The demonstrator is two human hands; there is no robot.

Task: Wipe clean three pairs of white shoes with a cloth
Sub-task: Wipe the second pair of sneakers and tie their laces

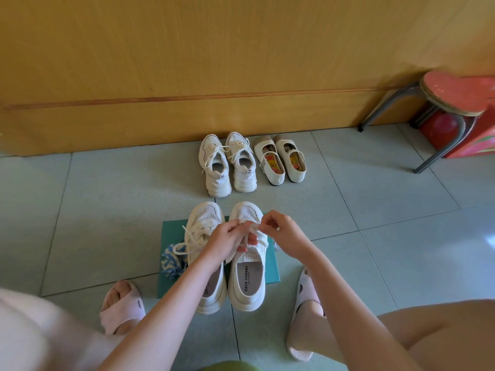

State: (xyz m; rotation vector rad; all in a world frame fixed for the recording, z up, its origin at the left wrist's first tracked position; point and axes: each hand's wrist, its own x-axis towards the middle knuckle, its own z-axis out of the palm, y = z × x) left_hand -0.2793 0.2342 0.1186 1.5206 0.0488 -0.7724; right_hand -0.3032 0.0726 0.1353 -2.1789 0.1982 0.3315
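Note:
A pair of white mesh sneakers (247, 285) stands on a teal mat (171, 231) on the floor right in front of me. My left hand (227, 241) and my right hand (281, 231) both pinch the white laces of the right sneaker over its tongue. A blue and white cloth (171, 263) lies crumpled on the mat beside the left sneaker. Farther back, near the wall, stand a pair of chunky white lace-up sneakers (227, 164) and a pair of cream strap shoes (281, 159).
My feet in pale pink slippers (122, 307) rest on the grey-green tiles on either side of the mat. A wooden panel wall (187, 76) rises behind the shoes. A metal stool with a red heart seat (452, 95) stands at the right, with a red box under it.

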